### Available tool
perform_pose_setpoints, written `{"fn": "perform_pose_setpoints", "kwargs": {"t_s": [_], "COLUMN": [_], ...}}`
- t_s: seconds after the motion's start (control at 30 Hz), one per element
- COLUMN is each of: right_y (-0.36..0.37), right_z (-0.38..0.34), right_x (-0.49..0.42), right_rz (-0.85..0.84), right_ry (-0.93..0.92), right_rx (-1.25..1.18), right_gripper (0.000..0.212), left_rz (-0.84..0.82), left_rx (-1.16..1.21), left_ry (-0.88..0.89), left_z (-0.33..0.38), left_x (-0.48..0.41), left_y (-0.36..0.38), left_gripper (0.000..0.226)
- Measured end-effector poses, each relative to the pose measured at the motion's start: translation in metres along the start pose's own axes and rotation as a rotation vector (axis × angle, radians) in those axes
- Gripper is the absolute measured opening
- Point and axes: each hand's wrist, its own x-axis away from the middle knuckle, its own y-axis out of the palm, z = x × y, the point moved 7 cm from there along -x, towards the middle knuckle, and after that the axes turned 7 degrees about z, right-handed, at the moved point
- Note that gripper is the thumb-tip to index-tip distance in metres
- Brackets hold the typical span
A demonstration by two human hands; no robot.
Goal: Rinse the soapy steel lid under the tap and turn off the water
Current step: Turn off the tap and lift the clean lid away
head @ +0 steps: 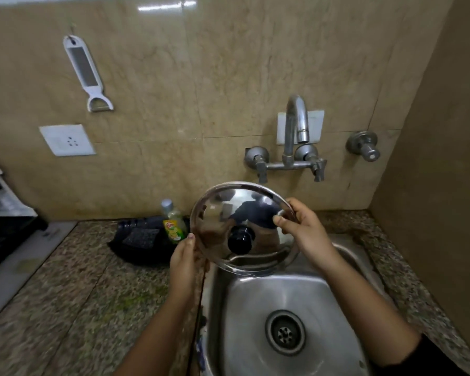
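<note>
A round steel lid [223, 210] with a black knob [239, 241] is held tilted above the back left part of the steel sink [323, 302], its knob side facing me. My left hand [185, 263] grips its lower left rim. My right hand [303, 226] pinches its upper right rim. The wall tap [296, 123] stands behind and above the lid, with a left handle [261, 169] and a right handle [319, 169]. No water stream is visible from the spout. The lid sits below and left of the spout.
A dish soap bottle [174, 223] and a black tray with a scrubber [139, 237] sit on the granite counter [79, 294] left of the sink. A separate wall valve [364, 146] is at right. A peeler [86, 74] and socket [67, 139] hang on the wall.
</note>
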Motion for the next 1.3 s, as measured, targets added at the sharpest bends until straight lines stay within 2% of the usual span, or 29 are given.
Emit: {"fn": "perform_pose_setpoints", "kwargs": {"t_s": [0.1, 0.17, 0.27, 0.47, 0.53, 0.8, 0.93, 1.03, 1.17, 1.3], "right_y": [0.041, 0.082, 0.164, 0.333, 0.394, 0.605, 0.683, 0.718, 0.773, 0.809], "right_z": [0.010, 0.019, 0.022, 0.005, -0.012, -0.063, -0.081, -0.081, -0.069, -0.053], "right_x": [-0.012, -0.018, -0.033, -0.066, -0.080, -0.131, -0.158, -0.174, -0.195, -0.213], "right_rz": [0.120, 0.170, 0.222, 0.215, 0.200, 0.065, 0.089, 0.091, 0.053, 0.001], "right_ry": [0.094, 0.176, 0.254, 0.348, 0.345, 0.256, 0.069, -0.022, -0.067, -0.109], "right_rx": [-0.180, -0.318, -0.458, -0.623, -0.623, -0.612, -0.435, -0.346, -0.286, -0.230], "right_gripper": [0.021, 0.019, 0.016, 0.017, 0.011, 0.014, 0.007, 0.004, 0.010, 0.004], "left_rz": [0.077, 0.121, 0.177, 0.281, 0.327, 0.436, 0.493, 0.468, 0.467, 0.455], "left_rx": [0.010, 0.018, 0.042, 0.049, 0.047, -0.026, -0.059, -0.138, -0.182, -0.207], "left_ry": [-0.002, 0.008, 0.053, 0.148, 0.187, 0.254, 0.190, 0.135, 0.138, 0.100], "left_z": [0.014, 0.028, 0.062, 0.146, 0.179, 0.276, 0.291, 0.295, 0.302, 0.289], "left_x": [-0.029, -0.055, -0.099, -0.169, -0.189, -0.265, -0.313, -0.334, -0.358, -0.372], "left_y": [-0.040, -0.076, -0.148, -0.280, -0.323, -0.464, -0.521, -0.535, -0.558, -0.570], "left_gripper": [0.021, 0.026, 0.027, 0.020, 0.021, 0.023, 0.021, 0.023, 0.025, 0.023]}}
